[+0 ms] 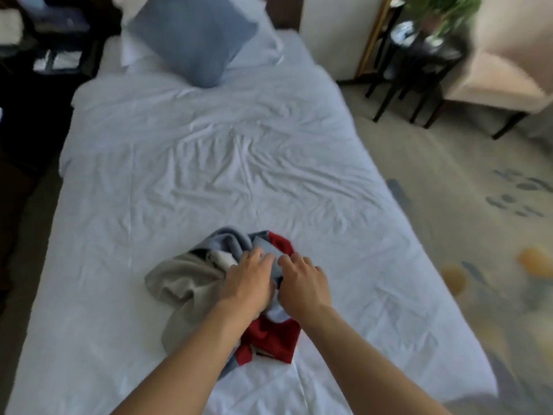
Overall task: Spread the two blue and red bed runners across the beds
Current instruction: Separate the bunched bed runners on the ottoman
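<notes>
A crumpled blue and red bed runner (266, 333) lay bunched in a heap near the foot of the bed (209, 163), on the wrinkled white duvet and roughly midway across its width. The heap showed blue folds at its far side, red patches at its right and near edges, and a beige underside spilling toward the left. Both bare forearms reached in from the bottom of the frame and met over the heap. The left hand (250, 283) rested on the middle of the bundle with its fingers curled down into the blue cloth, and the right hand (302, 284) sat just beside it, almost touching, its fingertips pressed into the same blue fold; both seemed to be pinching the fabric, though the blur kept the hold from being certain. At the head of the bed a blue cushion (194, 37) leaned against white pillows (270, 44). To the right of the bed, on a pale patterned carpet (478, 190), stood a dark round side table (425, 52) carrying a potted plant (443, 10), with a cream armchair (502, 70) just beside it. Only this one runner was in view.
</notes>
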### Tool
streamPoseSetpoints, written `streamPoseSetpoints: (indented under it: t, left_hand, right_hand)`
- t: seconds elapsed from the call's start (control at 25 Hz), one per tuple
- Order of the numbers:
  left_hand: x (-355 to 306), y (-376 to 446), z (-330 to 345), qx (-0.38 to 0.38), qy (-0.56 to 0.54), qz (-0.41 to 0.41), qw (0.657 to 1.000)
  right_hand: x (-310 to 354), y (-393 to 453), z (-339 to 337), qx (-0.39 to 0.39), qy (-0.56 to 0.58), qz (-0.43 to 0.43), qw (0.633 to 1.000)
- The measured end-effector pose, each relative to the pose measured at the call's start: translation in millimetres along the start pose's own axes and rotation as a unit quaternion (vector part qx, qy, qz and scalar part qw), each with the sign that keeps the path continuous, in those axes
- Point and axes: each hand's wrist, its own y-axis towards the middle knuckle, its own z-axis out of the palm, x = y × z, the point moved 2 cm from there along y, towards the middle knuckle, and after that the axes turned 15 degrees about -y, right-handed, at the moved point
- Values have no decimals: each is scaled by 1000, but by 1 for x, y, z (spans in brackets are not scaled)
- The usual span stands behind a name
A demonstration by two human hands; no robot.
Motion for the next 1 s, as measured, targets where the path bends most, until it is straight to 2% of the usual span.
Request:
streamPoseSetpoints:
  t: [0.16,0.36,0.56,0.68,1.0]
  left_hand:
    - [-125,2,-34,4,16,126,992]
    - [-260,-35,0,60,33,254,965]
    - [-394,-115,86,147,53,380,912]
    - [-470,-190,154,198,55,442,873]
    - [-618,-431,333,316,84,587,740]
  right_hand:
    - [-77,-46,-91,-71,22,115,991]
    - [-186,-167,-129,-118,9,276,954]
    - [-275,-343,-112,-96,18,446,890]
    - [-314,-475,-84,-67,15,530,845]
    - [-343,-804,-8,-11,2,697,717]
